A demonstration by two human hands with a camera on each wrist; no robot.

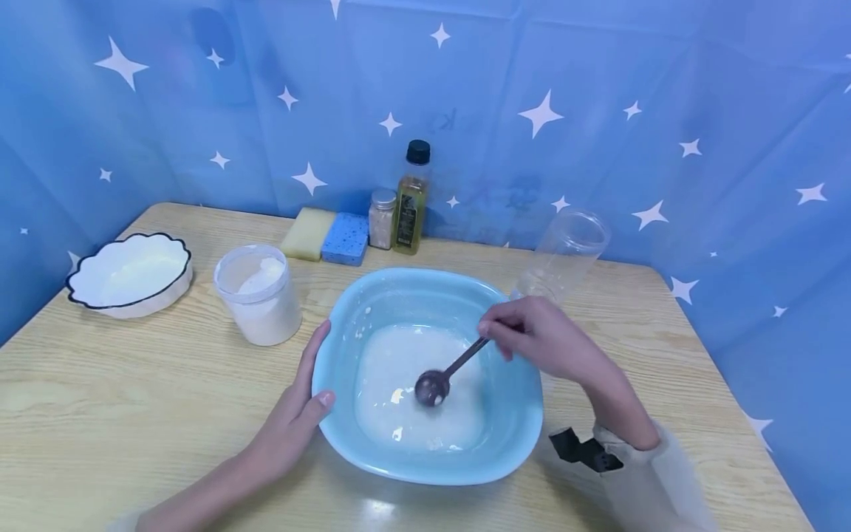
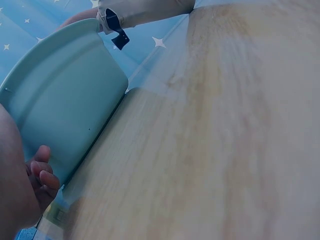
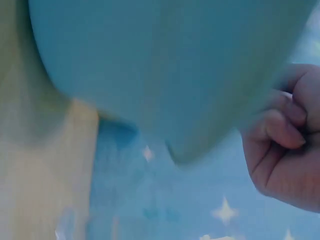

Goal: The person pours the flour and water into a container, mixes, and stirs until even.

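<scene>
Bracing the blue basin (image 1: pixel 428 471), lower centre of the frame.
The left hand (image 1: pixel 299 406) grips its left rim; the right hand (image 1: pixel 541 336), right of centre, pinches the dark spoon (image 1: pixel 432 388) by its handle, long axis running down-left to mid-basin.

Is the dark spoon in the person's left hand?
No, the right hand grips the spoon, while the left hand holds the side of the basin.

Curtained workspace | star-print curtain (image 1: pixel 479 74) | wood-grain table (image 1: pixel 100 414) | sponges (image 1: pixel 309 233) | bottle (image 1: pixel 410 210)
</scene>
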